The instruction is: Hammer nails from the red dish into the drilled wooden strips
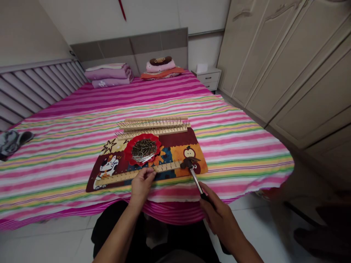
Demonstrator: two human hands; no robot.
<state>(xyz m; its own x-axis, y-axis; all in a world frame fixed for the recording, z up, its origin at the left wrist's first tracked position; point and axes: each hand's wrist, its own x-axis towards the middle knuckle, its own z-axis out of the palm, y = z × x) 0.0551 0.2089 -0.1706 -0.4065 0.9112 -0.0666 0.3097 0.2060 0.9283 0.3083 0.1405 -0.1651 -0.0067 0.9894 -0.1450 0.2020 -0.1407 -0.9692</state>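
A narrow wooden strip (170, 166) with a row of upright nails lies across a patterned mat (178, 138) on the bed. My left hand (142, 182) is closed at the middle of this strip, thumb and fingers pinched on its near edge. Whether a nail is also between those fingertips is too small to tell. In my right hand (216, 212) is the black grip of a claw hammer (196, 179). The hammer's dark head is at the strip's right end. Just behind the strip sits a red scalloped bowl (128, 150) full of loose nails (145, 149).
More nail-studded wooden strips (156, 128) lie at the mat's far edge. Folded purple bedding (109, 76) and a pink stack (160, 66) stand by the headboard. A dark grey item (13, 142) lies at far left. Wardrobes (274, 65) line the right side.
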